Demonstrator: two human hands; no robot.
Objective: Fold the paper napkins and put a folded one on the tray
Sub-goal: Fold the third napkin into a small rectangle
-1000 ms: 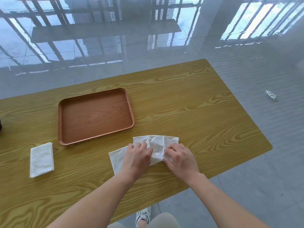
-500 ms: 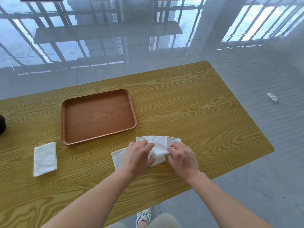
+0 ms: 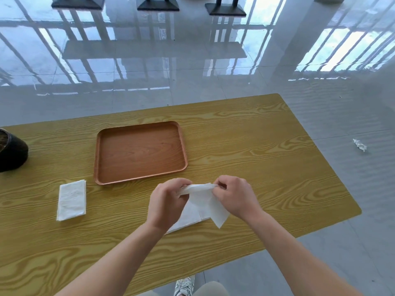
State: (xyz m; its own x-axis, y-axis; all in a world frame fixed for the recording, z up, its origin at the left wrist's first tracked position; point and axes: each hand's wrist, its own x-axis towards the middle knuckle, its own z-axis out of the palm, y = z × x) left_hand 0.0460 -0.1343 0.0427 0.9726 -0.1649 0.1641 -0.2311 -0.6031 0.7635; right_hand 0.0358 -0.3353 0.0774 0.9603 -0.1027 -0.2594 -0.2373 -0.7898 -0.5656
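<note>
Head view: a person stands at the near edge of a yellow wood-grain table (image 3: 267, 150), both bare forearms reaching in from the bottom of the picture. The left hand (image 3: 168, 201) and the right hand (image 3: 234, 195) are raised a little above the tabletop, close together, near the table's near edge and slightly right of centre. Between them is a white paper napkin (image 3: 203, 199). Each hand pinches one end of its upper edge with curled fingers and thumb, so that edge runs in a short, wrinkled band from one hand to the other. Below the hands the sheet hangs loose. One corner points toward the person on the right, and a flatter part on the left lies on the table under the left wrist. Whether that flat part is the same sheet or a second one cannot be told.

A brown wooden tray (image 3: 140, 152) with rounded corners lies just beyond the hands, to their left, apart from the napkin. Further left, near the tray's near left corner but not touching it, a folded napkin (image 3: 71, 200) lies flat as a narrow rectangle. A dark round pot (image 3: 11, 152) stands at the far left, cut off by the picture's edge.

Beyond the table, the glossy tiled floor (image 3: 192, 77) reflects windows. A crumpled scrap of paper (image 3: 360, 145) lies on it to the right. A sneaker (image 3: 184, 285) shows below the table's near edge.
</note>
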